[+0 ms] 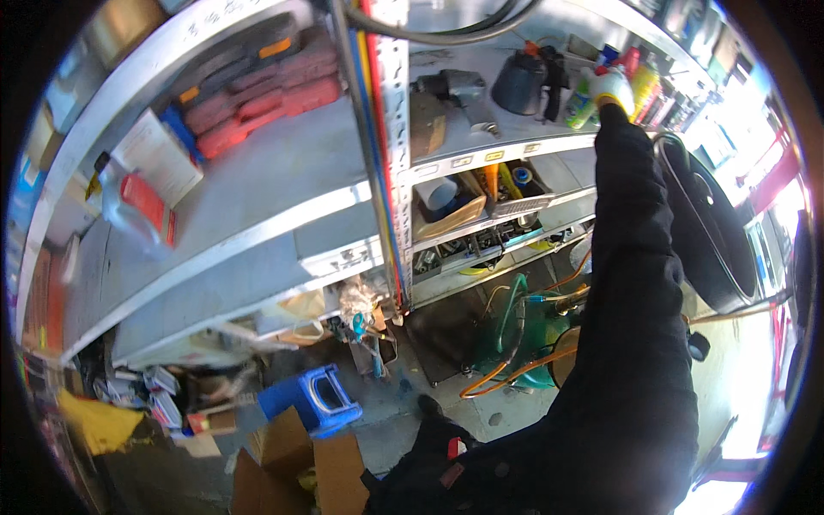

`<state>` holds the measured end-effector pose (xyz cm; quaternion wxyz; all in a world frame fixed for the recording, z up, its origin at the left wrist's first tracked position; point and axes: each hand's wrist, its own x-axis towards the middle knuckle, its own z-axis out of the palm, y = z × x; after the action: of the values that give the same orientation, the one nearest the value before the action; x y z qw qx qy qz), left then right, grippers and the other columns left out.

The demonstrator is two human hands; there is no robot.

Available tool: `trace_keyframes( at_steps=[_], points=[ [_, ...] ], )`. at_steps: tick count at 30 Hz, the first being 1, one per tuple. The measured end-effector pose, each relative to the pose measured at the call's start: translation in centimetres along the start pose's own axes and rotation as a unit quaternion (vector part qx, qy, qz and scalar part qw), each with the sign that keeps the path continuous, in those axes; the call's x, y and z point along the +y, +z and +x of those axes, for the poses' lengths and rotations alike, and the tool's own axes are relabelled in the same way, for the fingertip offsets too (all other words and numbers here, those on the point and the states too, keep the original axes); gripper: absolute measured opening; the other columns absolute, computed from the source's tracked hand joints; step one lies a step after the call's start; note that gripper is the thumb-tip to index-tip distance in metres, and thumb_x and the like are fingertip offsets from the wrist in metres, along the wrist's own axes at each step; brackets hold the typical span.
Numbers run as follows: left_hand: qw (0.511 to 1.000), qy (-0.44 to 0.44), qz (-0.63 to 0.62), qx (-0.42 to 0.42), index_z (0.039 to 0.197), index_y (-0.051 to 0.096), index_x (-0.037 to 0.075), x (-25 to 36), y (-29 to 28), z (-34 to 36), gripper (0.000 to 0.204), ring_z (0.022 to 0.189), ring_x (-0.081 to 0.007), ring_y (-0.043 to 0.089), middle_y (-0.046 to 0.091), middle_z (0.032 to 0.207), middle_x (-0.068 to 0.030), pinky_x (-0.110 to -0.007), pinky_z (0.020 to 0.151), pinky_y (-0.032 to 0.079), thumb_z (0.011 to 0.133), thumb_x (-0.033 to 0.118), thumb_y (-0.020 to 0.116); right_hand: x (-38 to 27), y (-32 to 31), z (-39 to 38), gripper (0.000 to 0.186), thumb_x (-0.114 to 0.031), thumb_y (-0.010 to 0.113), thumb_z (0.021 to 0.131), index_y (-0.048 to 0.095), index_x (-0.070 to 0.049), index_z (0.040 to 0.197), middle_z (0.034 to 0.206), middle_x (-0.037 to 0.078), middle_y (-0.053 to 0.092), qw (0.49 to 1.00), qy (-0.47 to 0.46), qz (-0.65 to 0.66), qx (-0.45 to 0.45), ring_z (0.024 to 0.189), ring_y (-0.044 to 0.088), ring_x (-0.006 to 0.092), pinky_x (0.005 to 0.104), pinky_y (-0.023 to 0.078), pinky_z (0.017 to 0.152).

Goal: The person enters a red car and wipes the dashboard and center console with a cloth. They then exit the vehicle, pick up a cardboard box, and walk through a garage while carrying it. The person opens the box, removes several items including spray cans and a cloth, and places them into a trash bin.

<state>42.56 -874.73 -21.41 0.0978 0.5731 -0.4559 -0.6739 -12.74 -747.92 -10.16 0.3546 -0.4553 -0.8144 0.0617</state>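
My right arm, in a black sleeve, stretches up to the far end of the upper shelf on the right. My right hand [612,84], which looks to be in a white glove with a yellow cuff, is among several bottles there. A green-and-white bottle [581,100] stands just left of it, and a yellow bottle [645,88] is close on its right. Glare and the small size hide my fingers, so whether they grip anything is unclear. Left of the bottles sit a dark grey pot-like container [519,83] and a grey power tool [463,88]. My left hand is out of view.
Red tool cases [266,99] and a white jug with a red label [137,206] are on the left shelf. Below are a blue step stool [312,401], an open cardboard box [339,472] and a green machine with orange hoses [506,343]. A black round bin-like object [717,227] is beside my arm.
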Motion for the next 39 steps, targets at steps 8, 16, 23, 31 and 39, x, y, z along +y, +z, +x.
trace_keyframes(
  at_steps=[8, 16, 23, 31, 39],
  points=[
    [0.977, 0.199, 0.06, 0.043, 0.131, 0.07, -0.001, -2.9, -5.3, -0.8, 0.04, 0.105, -0.0252, 0.072, 0.075, 0.12, -0.0129, -0.042, 0.094, 0.06, 0.098, 0.02, 0.079, -0.4, 5.9, -15.5, 0.066, -0.059, 0.069, 0.094, 0.067, -0.008, 0.136, 0.119, 0.017, 0.073, 0.971, -0.191, 0.131, 0.057, 0.107, 0.067, 0.033, 0.0489, 0.056, 0.087],
    [0.966, 0.242, 0.004, 0.089, 0.115, 0.078, -0.003, -4.3, -18.4, -3.6, 0.023, 0.097, -0.0192, 0.077, 0.079, 0.108, -0.0081, -0.033, 0.089, 0.061, 0.096, 0.009, 0.075, 4.6, 5.6, -72.7, 0.039, -0.043, 0.062, 0.101, 0.068, -0.012, 0.123, 0.094, 0.01, 0.072, 0.906, -0.091, 0.289, -0.296, 0.074, 0.063, 0.026, 0.0457, 0.054, 0.064],
    [0.974, 0.215, 0.06, 0.029, 0.117, 0.079, -0.005, 1.7, -31.7, -6.3, 0.028, 0.092, -0.0142, 0.074, 0.08, 0.101, -0.0058, -0.03, 0.083, 0.058, 0.094, 0.01, 0.076, -17.6, -20.4, -116.3, 0.026, -0.026, 0.07, 0.104, 0.074, 0.0, 0.107, 0.1, 0.02, 0.075, 0.594, -0.524, 0.3, -0.532, 0.088, 0.072, 0.0332, 0.0434, 0.055, 0.074],
    [0.957, 0.196, 0.215, 0.005, 0.121, 0.078, -0.004, 12.9, -48.0, -8.3, 0.033, 0.093, -0.0174, 0.073, 0.08, 0.104, -0.0106, -0.033, 0.085, 0.057, 0.09, 0.009, 0.077, -39.6, -56.5, -149.1, 0.052, -0.045, 0.074, 0.096, 0.073, -0.001, 0.125, 0.121, 0.027, 0.074, 0.288, -0.703, 0.311, -0.572, 0.116, 0.071, 0.0428, 0.0516, 0.057, 0.097],
    [0.974, 0.157, 0.098, 0.13, 0.137, 0.069, -0.005, 21.2, -62.3, -7.7, 0.063, 0.119, -0.0298, 0.073, 0.077, 0.129, -0.0161, -0.04, 0.105, 0.055, 0.075, 0.005, 0.081, -44.2, -70.3, -188.3, 0.068, -0.047, 0.075, 0.093, 0.063, -0.006, 0.146, 0.142, 0.025, 0.065, 0.188, -0.681, 0.268, -0.655, 0.135, 0.061, 0.0404, 0.0498, 0.05, 0.114]
  ],
)
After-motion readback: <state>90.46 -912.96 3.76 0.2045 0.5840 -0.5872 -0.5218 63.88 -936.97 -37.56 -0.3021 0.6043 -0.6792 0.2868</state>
